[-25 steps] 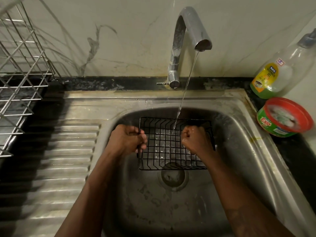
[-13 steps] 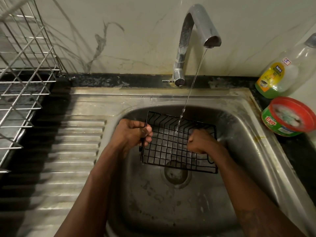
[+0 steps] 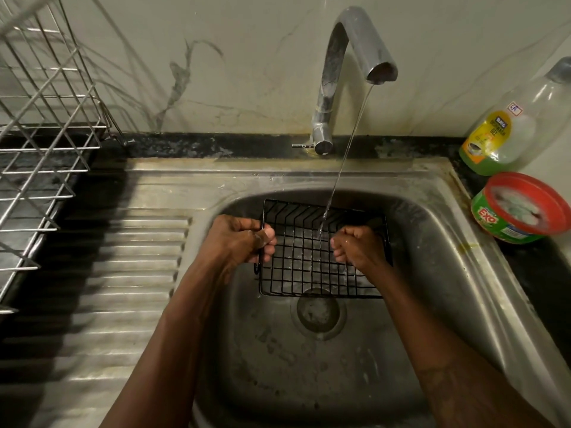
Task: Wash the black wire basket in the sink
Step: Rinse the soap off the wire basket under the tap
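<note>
At the left edge of the bench (image 3: 550,273) a metal wire dish rack (image 3: 40,134) is seen, and beside it the ribbed drainboard (image 3: 129,273) of the steel sink (image 3: 432,242). The black wire basket (image 3: 309,261) is held low inside the sink bowl, toward its back wall and just behind the drain (image 3: 318,313), with its open side turned up. Its left rim is gripped by the left hand (image 3: 241,242), whose fingers are curled round the wire. From the tap (image 3: 349,57) at the back edge a thin stream of water (image 3: 346,149) is poured onto the grid of the basket. The right hand (image 3: 358,248) is placed over the right part of the basket, wet, with its fingers clenched; whether a wire is grasped by them cannot be told. At the back right corner of the bench a bottle of green dishwashing liquid (image 3: 500,131) is leaned against the wall, and just in front of it a green tub with a red rim (image 3: 522,208) is set.
</note>
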Tool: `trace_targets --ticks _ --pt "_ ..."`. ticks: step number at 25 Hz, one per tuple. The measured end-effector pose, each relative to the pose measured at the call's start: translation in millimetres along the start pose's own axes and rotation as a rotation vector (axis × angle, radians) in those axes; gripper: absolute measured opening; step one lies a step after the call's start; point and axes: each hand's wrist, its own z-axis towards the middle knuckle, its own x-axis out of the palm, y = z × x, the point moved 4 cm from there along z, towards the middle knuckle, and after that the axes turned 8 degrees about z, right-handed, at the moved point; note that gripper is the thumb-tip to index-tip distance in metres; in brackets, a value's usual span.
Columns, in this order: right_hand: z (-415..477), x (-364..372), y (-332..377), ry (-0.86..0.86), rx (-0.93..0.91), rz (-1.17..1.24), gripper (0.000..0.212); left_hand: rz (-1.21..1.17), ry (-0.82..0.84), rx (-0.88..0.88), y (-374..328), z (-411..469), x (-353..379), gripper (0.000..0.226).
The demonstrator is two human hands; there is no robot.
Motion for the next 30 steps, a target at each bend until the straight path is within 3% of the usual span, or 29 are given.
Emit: trace_targets --ticks 3,6,8,12,16,17,20,22,24,26,28,30 --pt "-14 20 8 0.084 0.165 0.412 0.005 0.012 -0.009 -0.004 2 3 -1 0.006" --pt "-24 40 9 0.183 0.323 0.914 0.023 0.033 -0.006 0.0 4 3 1 0.006" --pt "-27 51 11 0.226 0.364 1.051 0.029 0.044 0.0 0.011 6 5 2 0.008" --pt "-26 56 14 0.346 0.309 0.961 0.03 0.063 0.009 0.042 9 6 1 0.007" --pt "-30 49 8 0.528 0.297 0.438 0.027 0.062 0.013 0.065 4 2 2 0.007" --pt "-31 49 8 0.528 0.308 0.414 0.03 0.062 0.014 0.069 4 2 2 0.007" --pt "-22 54 18 0.352 0.24 0.547 0.043 0.062 0.024 0.076 4 2 2 0.006" --pt "-15 50 27 0.187 0.03 0.335 0.043 0.079 0.025 0.075 4 1 3 0.004" --pt "-17 51 28 0.2 -0.098 0.154 0.036 0.096 0.021 0.075 4 1 3 0.004" --pt "-25 52 15 0.402 0.05 0.073 0.022 0.083 0.019 0.079 7 3 2 0.005" --pt "-36 45 6 0.588 0.258 -0.032 0.023 0.09 0.01 0.073 11 7 1 0.007" --pt "-35 34 8 0.579 0.279 -0.077 0.027 0.107 0.013 0.069 12 8 1 0.007"
